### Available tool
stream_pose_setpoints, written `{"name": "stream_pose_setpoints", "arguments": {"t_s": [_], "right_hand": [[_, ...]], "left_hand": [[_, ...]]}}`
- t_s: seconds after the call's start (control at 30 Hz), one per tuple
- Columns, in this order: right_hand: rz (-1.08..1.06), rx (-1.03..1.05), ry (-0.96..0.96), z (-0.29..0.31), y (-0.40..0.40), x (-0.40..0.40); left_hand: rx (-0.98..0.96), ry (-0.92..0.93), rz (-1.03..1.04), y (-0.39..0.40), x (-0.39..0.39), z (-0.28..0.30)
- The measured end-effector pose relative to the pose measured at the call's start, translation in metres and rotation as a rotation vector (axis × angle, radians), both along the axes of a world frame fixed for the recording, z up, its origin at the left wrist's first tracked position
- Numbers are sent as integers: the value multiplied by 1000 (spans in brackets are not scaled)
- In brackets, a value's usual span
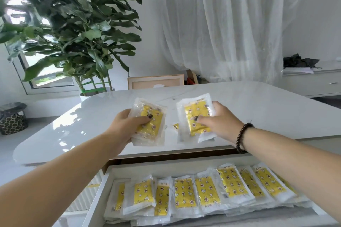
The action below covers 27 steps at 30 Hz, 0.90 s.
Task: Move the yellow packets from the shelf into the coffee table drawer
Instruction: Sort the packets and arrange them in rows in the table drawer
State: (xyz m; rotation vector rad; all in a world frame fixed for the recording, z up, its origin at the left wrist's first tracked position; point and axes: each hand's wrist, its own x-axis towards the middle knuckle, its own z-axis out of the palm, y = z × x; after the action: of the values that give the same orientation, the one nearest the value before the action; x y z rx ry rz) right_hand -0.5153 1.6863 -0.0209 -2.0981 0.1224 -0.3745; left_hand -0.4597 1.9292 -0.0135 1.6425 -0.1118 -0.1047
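Yellow packets are in three places, all told here from the white table [258, 108]. The left hand [125, 125] holds a small stack of packets [150, 125] just over the table top, with the thumb curled across the front and the fingers tucked behind. The right hand [219, 121] holds a second stack [196, 118] the same way, thumb on the yellow part and fingers round the far edge. The two stacks are side by side over the middle of the table, near each other but apart. Between them a tiny bit of one more packet [176, 126] peeks out on the table top. Each packet is clear plastic with a yellow sheet inside that has little pictures on it. Under the near edge of the table the drawer [96, 206] is pulled open. A long row of packets [203, 191] lies in it, leaning on each other and filling it from side to side. The right wrist wears a dark bead bracelet [241, 138]. Behind the table, at its far left corner, stands a big leafy plant [73, 29]. A white curtain [230, 24] hangs behind the far side.
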Motion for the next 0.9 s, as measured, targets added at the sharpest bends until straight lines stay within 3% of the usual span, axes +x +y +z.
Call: {"name": "stream_pose_setpoints", "arguments": {"t_s": [0.13, 0.23, 0.3, 0.47, 0.9], "right_hand": [[265, -598, 149, -13, 39, -56], [296, -829, 251, -49, 46, -84], [262, -821, 321, -68, 42, -93], [119, -528, 439, -89, 35, -99], [165, -600, 557, -85, 49, -86]], "left_hand": [[155, -18, 6, 19, -43, -13], [339, -40, 29, 35, -60, -22], [420, -65, 47, 46, -64, -23], [559, -61, 40, 70, -72, -30], [1126, -377, -268, 59, -81, -46]]}}
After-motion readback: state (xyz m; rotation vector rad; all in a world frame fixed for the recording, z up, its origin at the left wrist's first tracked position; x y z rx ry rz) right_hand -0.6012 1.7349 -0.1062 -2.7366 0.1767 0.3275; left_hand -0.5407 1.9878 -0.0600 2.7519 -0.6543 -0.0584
